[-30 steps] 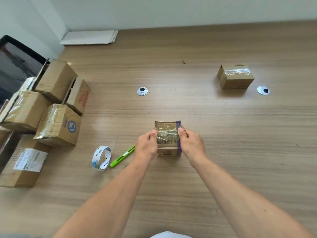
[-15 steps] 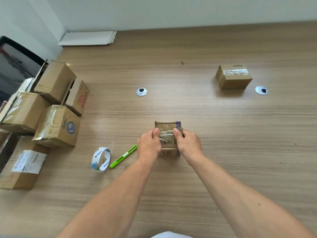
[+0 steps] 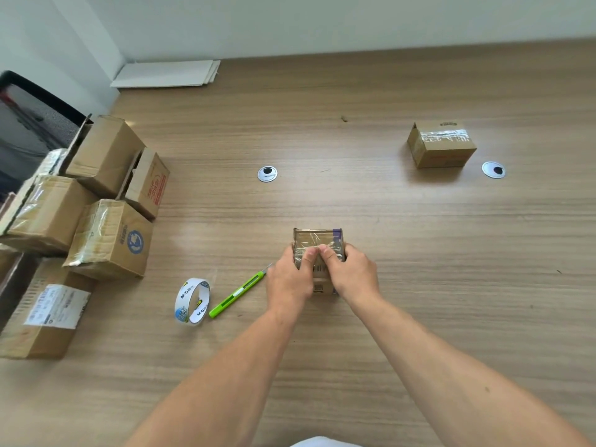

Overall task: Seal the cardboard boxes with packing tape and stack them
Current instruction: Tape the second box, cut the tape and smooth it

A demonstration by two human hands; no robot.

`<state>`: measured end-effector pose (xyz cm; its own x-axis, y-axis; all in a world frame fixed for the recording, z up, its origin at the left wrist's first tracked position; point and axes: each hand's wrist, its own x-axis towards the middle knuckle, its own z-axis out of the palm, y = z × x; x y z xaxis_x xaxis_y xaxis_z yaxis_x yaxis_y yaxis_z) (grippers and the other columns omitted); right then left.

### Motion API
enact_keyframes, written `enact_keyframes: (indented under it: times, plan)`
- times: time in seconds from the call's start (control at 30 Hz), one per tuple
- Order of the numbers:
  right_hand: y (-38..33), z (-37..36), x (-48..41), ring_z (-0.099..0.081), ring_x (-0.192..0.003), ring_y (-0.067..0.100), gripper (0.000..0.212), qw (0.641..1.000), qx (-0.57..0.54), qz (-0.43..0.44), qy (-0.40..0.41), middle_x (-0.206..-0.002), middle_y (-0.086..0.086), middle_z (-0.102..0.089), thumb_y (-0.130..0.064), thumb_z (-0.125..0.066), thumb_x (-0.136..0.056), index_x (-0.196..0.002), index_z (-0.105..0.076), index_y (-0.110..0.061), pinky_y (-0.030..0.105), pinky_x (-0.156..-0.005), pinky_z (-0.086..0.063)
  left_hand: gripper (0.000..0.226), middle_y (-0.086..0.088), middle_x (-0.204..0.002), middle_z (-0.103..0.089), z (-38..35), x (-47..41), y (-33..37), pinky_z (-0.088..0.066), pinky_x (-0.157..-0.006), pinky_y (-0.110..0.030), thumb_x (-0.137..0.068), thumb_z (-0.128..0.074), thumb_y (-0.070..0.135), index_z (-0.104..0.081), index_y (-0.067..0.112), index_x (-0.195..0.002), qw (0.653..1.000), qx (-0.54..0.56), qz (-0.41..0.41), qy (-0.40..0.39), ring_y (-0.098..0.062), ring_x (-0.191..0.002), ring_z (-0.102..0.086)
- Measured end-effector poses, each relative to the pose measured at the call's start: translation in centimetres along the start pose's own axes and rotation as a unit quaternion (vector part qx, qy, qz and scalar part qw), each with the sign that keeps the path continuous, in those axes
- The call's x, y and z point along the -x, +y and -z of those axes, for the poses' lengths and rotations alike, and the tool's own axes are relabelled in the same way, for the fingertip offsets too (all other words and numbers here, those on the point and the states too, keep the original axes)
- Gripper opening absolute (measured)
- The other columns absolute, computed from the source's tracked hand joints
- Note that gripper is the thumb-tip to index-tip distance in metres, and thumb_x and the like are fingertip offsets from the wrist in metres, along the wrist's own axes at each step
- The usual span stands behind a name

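A second ago your thumbs (image 3: 310,254) sat at the left and right edges of the small box (image 3: 317,237)'s taped top, mid-frame. Now your left hand (image 3: 288,282) and right hand (image 3: 351,277) have closed inward, and the thumbs meet at the top's centre. They seem to touch, though blur makes that uncertain.

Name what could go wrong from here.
Both thumbs, left hand and right hand, press wrinkled tape on the small box; creases may weaken the seal. The green knife lies close beside the left hand, tip toward it: a careless reach might nick skin. The box pile sits unevenly; stacking there may topple it.
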<state>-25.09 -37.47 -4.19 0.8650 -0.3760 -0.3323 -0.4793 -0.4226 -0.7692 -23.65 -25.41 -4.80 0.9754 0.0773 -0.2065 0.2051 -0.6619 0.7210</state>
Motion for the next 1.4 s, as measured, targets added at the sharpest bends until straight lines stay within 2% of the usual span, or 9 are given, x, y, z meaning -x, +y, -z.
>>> enact_keyframes:
  times: [0.13,0.3,0.5,0.73,0.9,1.03,1.13,1.3,1.4]
  plan:
    - [0.7,0.2,-0.5,-0.064,-0.094,0.032,0.038,1.0,0.022,0.01,-0.001,-0.089,0.01,-0.072,-0.047,-0.052,-0.102,-0.097,-0.07,-0.014,0.029,-0.07,-0.034,0.032,-0.017,-0.093,-0.072,0.3,-0.2,0.1,-0.038,-0.078,-0.039,-0.105,-0.046,0.038,-0.061,0.017,-0.086,1.0,0.008,0.003,0.012,-0.04,-0.093,-0.062]
    - [1.3,0.4,-1.3,-0.064,-0.107,0.035,0.046,1.0,0.015,0.013,-0.02,-0.109,0.017,-0.074,-0.045,-0.045,-0.105,-0.114,-0.073,-0.01,0.034,-0.086,-0.046,0.037,-0.018,-0.086,-0.071,0.2,-0.8,-0.6,-0.046,-0.079,-0.042,-0.106,-0.044,0.033,-0.068,0.012,-0.088,1.0,0.018,0.012,0.02,-0.04,-0.088,-0.063]
    - [1.4,0.8,-1.2,-0.065,-0.091,0.024,0.044,0.999,-0.024,-0.005,-0.045,-0.091,0.003,-0.074,-0.056,-0.05,-0.099,-0.112,-0.076,-0.023,0.031,-0.08,-0.05,0.039,-0.012,-0.086,-0.073,0.5,-0.7,-0.8,-0.052,-0.081,-0.044,-0.105,-0.045,0.036,-0.071,0.01,-0.091,0.997,0.072,0.023,0.032,-0.034,-0.086,-0.065]
    - [2.9,2.9,-1.3,-0.048,-0.137,0.019,0.065,0.989,-0.13,-0.065,-0.019,-0.148,-0.002,-0.054,-0.064,-0.052,-0.095,-0.145,-0.054,-0.023,0.041,-0.118,-0.036,0.047,-0.006,-0.087,-0.067,2.2,-1.3,-3.7,-0.048,-0.082,-0.036,-0.098,-0.049,0.047,-0.068,0.005,-0.089,0.941,0.312,0.128,-0.033,-0.02,-0.082,-0.057]
    - [4.2,2.0,-0.5,-0.069,-0.092,0.018,0.045,0.917,-0.329,-0.195,-0.117,-0.111,0.0,-0.075,-0.058,-0.057,-0.096,-0.118,-0.067,-0.02,0.037,-0.079,-0.058,0.033,-0.005,-0.088,-0.075,2.2,-0.7,-4.0,-0.055,-0.066,-0.028,-0.11,-0.039,0.022,-0.07,0.008,-0.106,0.883,0.405,0.206,-0.119,-0.013,-0.068,-0.068]
    - [5.1,0.7,-0.5,-0.068,-0.107,0.023,0.041,0.954,-0.261,-0.136,-0.062,-0.106,-0.003,-0.075,-0.056,-0.066,-0.087,-0.105,-0.069,-0.019,0.047,-0.101,-0.053,0.018,-0.003,-0.086,-0.068,1.0,-0.4,-4.5,-0.05,-0.074,-0.035,-0.105,-0.051,0.016,-0.066,0.018,-0.094,0.936,0.302,0.173,-0.052,-0.015,-0.075,-0.058]
    - [5.3,0.5,0.0,-0.065,-0.101,0.024,0.034,0.977,-0.176,-0.105,-0.052,-0.094,-0.006,-0.07,-0.049,-0.062,-0.096,-0.101,-0.066,-0.016,0.04,-0.091,-0.049,0.023,-0.004,-0.09,-0.073,0.6,-0.3,-5.0,-0.05,-0.079,-0.038,-0.104,-0.051,0.017,-0.068,0.021,-0.089,0.949,0.262,0.175,-0.005,-0.02,-0.082,-0.063]
    - [4.3,-0.2,0.9,-0.06,-0.117,0.027,0.06,0.993,-0.035,-0.091,-0.066,-0.121,0.001,-0.067,-0.062,-0.065,-0.088,-0.127,-0.058,-0.016,0.031,-0.088,-0.041,0.064,0.0,-0.092,-0.076,0.4,0.6,-5.7,-0.053,-0.091,-0.044,-0.08,-0.05,0.073,-0.073,0.014,-0.092,0.961,0.22,0.155,-0.062,-0.022,-0.091,-0.068]
    - [3.6,-1.4,0.8,-0.057,-0.122,0.031,0.076,0.993,-0.001,-0.116,-0.033,-0.13,0.008,-0.063,-0.066,-0.069,-0.083,-0.133,-0.049,-0.012,0.033,-0.092,-0.044,0.065,0.004,-0.098,-0.072,-0.4,0.8,-5.1,-0.051,-0.093,-0.042,-0.075,-0.051,0.076,-0.069,0.019,-0.101,0.986,0.114,0.1,-0.063,-0.018,-0.098,-0.066]
